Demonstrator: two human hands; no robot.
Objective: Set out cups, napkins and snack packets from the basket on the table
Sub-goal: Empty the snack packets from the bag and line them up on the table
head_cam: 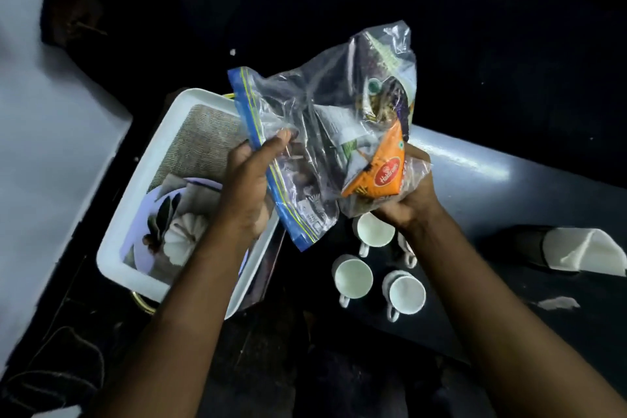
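I hold a clear zip bag (305, 132) with a blue seal strip in the air above the basket's right edge. My left hand (249, 176) grips its zip edge. My right hand (405, 195) holds the bag's bottom from below. Inside it are an orange snack packet (380, 166) and a purple-and-white one (390, 92). Several white cups (353, 276) stand on the dark table (475, 173) below the bag. A white napkin stack in a dark holder (576, 254) lies at the right. The white basket (152, 173) sits at the left.
The basket holds a woven mat (203, 142), a pale plate (149, 200) and a white pumpkin-shaped piece (183, 237). A scrap of white paper (558, 303) lies on the table at the right. A pale wall or surface (51, 146) runs along the left.
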